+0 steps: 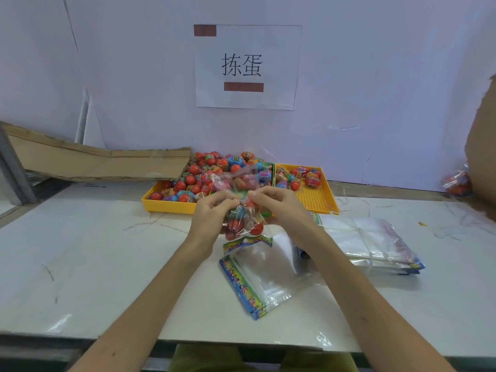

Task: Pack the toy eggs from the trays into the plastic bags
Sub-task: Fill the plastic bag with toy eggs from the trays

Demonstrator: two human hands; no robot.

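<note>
Held filled plastic bag point(243, 220) above bench point(107, 251), near the trays point(316, 200). Left hand point(212, 210) and right hand point(279, 204) both pinching bag mouth, toy eggs point(256, 229) hanging inside. Risk judged: seal left partly unclosed, or pinch slipping; eggs spilling onto bench.

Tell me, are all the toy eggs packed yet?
Not yet. One plastic bag already holds several toy eggs; the left hand and right hand pinch it near its top. The left tray is still heaped with eggs, the right tray holds a few, and empty bags lie waiting.
</note>
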